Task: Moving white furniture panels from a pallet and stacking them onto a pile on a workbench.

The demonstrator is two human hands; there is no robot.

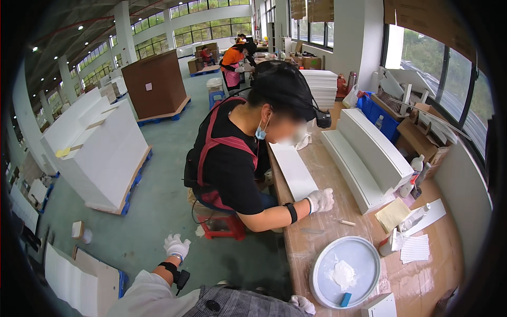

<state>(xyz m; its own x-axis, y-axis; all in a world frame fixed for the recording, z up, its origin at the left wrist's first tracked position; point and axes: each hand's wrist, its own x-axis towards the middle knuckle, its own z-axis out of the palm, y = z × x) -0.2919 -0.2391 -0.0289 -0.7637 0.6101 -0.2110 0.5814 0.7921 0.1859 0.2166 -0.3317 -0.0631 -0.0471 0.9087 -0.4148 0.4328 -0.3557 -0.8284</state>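
Note:
My left hand [177, 247], in a white glove with a dark strap at the wrist, is held out over the floor to the left of the table. Its fingers are spread and hold nothing. At the lower edge, by the near table edge, only a small part of my gloved right hand [302, 305] shows; its fingers are too hidden to read. Closest to it on the table is a round pale-blue basin [319, 264] with white powder [343, 273] and a small blue block [346, 299] inside. Beside the basin stands the end of a white board piece [381, 306].
A seated co-worker [227, 153] leans over the table [301, 248], one gloved hand [320, 201] beside a white panel [293, 169]. Long white board pieces [364, 158] lie beyond. A red stool [221, 226] and white stacks on pallets [105, 158] stand at left.

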